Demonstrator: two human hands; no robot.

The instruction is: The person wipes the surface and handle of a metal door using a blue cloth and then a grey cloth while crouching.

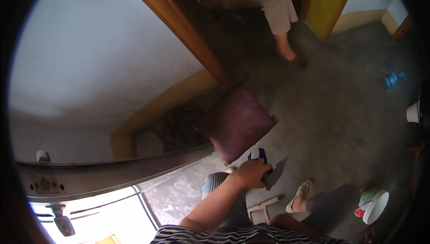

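Observation:
My left hand [252, 174] reaches out from the striped shirt and is closed around the dark handle of a tool with a broad, pointed grey blade [277, 174], perhaps a trowel or a knife. Just beyond the fingers lies a blue and white thing [258, 153], partly hidden by the hand. A purple cushioned stool [237, 123] stands in front of me, close to it. My right hand is out of view; only part of that arm shows at the bottom edge, beside a small wooden frame [263, 206] low between my legs.
A seated person's leg [278, 5] is at the top. A blue plastic bottle [393, 79] lies on the floor at the right. A white-rimmed bucket [376, 207] stands at lower right, a white container [413, 112] above it. A wall [84, 59] and wooden door frame [181, 32] are at left.

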